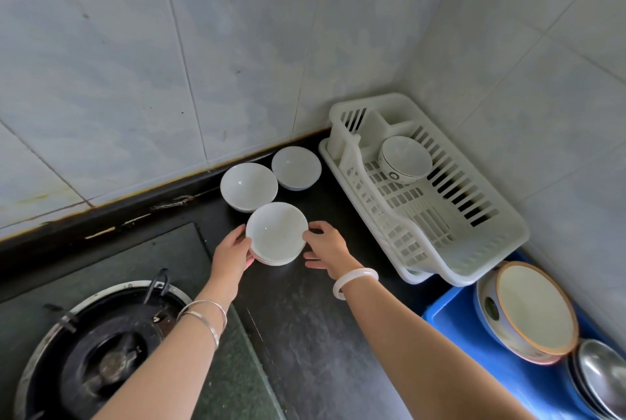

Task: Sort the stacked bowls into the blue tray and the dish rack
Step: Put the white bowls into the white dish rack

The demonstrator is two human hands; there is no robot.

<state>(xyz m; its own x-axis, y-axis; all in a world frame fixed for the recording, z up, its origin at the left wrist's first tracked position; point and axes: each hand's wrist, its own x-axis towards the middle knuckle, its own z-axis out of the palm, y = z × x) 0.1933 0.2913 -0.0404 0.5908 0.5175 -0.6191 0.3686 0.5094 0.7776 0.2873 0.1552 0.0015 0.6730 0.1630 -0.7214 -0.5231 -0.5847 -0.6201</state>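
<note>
Head view showed the stacked bowls [276,238] at frame centre on the dark surface [305,318]. The left hand [233,250] and right hand [325,245] clamped opposite rims. Lifting should stay level, with even pressure, before moving toward the dish rack [423,202], centre right.

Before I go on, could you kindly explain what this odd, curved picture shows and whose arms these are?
This is a single wide-angle view from a camera worn on a person's head, looking down at a black kitchen counter. The left hand and right hand grip a small stack of white bowls from both sides. Two more white bowls stand behind it by the tiled wall. To the right sits a white plastic dish rack holding one patterned bowl. Nearer, a blue plastic tray holds an orange-rimmed bowl and a metal bowl. A gas burner lies at lower left.
</note>
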